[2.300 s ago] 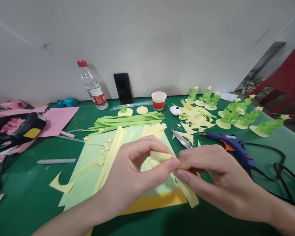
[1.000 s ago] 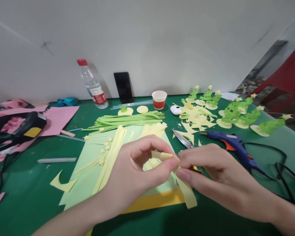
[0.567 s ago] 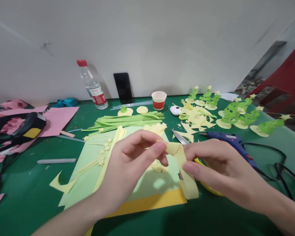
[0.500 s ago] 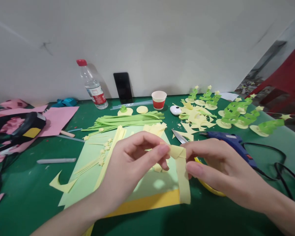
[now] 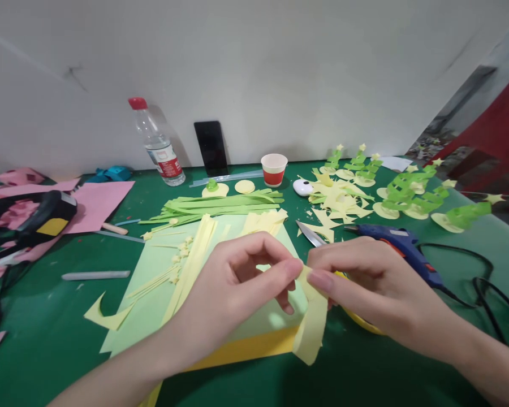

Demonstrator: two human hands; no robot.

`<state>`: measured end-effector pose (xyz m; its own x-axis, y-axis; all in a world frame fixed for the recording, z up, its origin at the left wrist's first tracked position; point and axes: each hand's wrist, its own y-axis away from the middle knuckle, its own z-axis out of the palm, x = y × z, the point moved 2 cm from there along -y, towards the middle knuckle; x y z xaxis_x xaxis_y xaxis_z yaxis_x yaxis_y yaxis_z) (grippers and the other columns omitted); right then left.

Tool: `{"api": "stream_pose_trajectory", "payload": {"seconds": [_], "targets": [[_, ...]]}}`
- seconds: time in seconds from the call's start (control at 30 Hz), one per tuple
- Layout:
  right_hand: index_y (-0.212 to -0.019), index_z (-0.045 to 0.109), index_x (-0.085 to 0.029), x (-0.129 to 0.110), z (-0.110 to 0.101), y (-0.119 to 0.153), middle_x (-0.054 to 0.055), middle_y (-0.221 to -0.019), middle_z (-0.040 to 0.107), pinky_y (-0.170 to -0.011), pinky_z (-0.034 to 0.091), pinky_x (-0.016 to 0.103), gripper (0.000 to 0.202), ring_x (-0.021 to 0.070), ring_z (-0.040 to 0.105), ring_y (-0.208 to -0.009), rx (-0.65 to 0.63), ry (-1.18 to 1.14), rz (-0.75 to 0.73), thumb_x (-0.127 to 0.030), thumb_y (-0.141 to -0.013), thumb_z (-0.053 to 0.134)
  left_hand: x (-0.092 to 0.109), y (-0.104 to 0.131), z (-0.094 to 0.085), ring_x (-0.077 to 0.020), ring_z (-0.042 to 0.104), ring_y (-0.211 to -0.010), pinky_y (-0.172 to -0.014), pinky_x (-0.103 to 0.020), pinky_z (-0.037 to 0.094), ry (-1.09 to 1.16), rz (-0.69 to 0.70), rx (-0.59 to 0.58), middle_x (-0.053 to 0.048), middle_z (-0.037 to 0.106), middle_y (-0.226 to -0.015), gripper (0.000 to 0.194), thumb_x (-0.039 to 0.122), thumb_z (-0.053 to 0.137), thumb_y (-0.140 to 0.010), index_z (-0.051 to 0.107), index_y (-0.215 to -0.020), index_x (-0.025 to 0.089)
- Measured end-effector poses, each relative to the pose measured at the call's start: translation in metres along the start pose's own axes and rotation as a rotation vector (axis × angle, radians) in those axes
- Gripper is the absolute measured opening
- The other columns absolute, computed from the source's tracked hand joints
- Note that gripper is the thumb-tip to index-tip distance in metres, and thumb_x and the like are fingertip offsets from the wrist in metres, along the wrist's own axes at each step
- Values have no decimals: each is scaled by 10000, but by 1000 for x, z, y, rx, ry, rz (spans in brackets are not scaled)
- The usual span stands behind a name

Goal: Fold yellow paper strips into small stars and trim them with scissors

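The pale yellow strip [image 5: 311, 328] is held in the air by the right edge of the pale green sheet [image 5: 271, 312], and its free end hangs down with a soft curve. The left hand [image 5: 246, 282] pinches the upper end between thumb and index finger; the right hand [image 5: 369, 282] grips it just beside, the thumb lying on the paper, so the two hands almost meet. What exactly is under the fingertips cannot be told, because they cover it. The step seems to be shaping this upper end. To do it well, the edges should be lined up before the pinch becomes firm, since a wrong crease will probably stay visible. The pressure should be light and even, and the free end is better left without twist. The scissors [image 5: 310, 234] reach beneath the right hand, with the glue gun [image 5: 402, 246] beyond, so this hand should not drop low
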<state>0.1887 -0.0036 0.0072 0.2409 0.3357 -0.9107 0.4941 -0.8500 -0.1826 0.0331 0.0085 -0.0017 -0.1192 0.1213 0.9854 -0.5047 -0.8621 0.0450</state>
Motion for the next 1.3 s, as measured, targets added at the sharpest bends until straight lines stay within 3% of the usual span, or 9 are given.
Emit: {"api": "stream_pose_trajectory", "payload": {"seconds": [0.27, 0.47, 0.7, 0.8, 1.07, 1.3], "targets": [[-521, 480, -171, 5, 1, -1, -48, -471, 428, -394, 240, 200, 364, 61, 351, -441, 59, -77, 93, -261, -869, 534, 3, -2, -2, -40, 597, -529, -545, -120, 492, -9, 58, 22, 65, 592, -646, 181, 166, 628, -839, 646, -660, 181], [-504, 440, -177, 2, -4, -3, -52, -440, 421, -383, 236, 199, 380, 58, 350, -404, 78, 44, 27, -245, -871, 512, 2, -3, -2, -53, 575, -511, -542, -148, 492, -75, 40, 39, 65, 565, -636, 170, 209, 606, -847, 610, -678, 183], [-519, 428, -188, 6, -2, -1, -36, -466, 433, -411, 319, 185, 399, 74, 391, -425, 20, -13, 116, -290, -904, 433, 5, -1, 5, -118, 566, -653, -569, -183, 464, -476, 108, -50, 18, 601, -692, 215, 243, 535, -871, 630, -690, 177], [-556, 461, -184, 5, -3, 2, -24, -515, 475, -456, 357, 186, 434, 81, 423, -462, 36, -21, 72, -308, -954, 338, 6, 0, 5, -121, 584, -689, -588, -181, 467, -444, 113, -63, 24, 617, -722, 213, 219, 503, -889, 646, -734, 189], [-591, 448, -186, 1, -3, 0, -55, -522, 419, -428, 260, 193, 272, 72, 362, -481, 37, 47, -30, -131, -856, 470, 6, 0, 4, -82, 528, -613, -524, -124, 423, -413, 180, -42, 54, 586, -669, 198, 203, 536, -881, 615, -699, 208], [-577, 470, -179, 0, -2, -2, -46, -515, 458, -440, 297, 188, 271, 71, 393, -485, 11, 75, -16, -181, -846, 506, 8, -1, 3, -85, 561, -620, -554, -136, 464, -333, 190, 109, 52, 590, -673, 134, 184, 578, -823, 587, -690, 204]]}}
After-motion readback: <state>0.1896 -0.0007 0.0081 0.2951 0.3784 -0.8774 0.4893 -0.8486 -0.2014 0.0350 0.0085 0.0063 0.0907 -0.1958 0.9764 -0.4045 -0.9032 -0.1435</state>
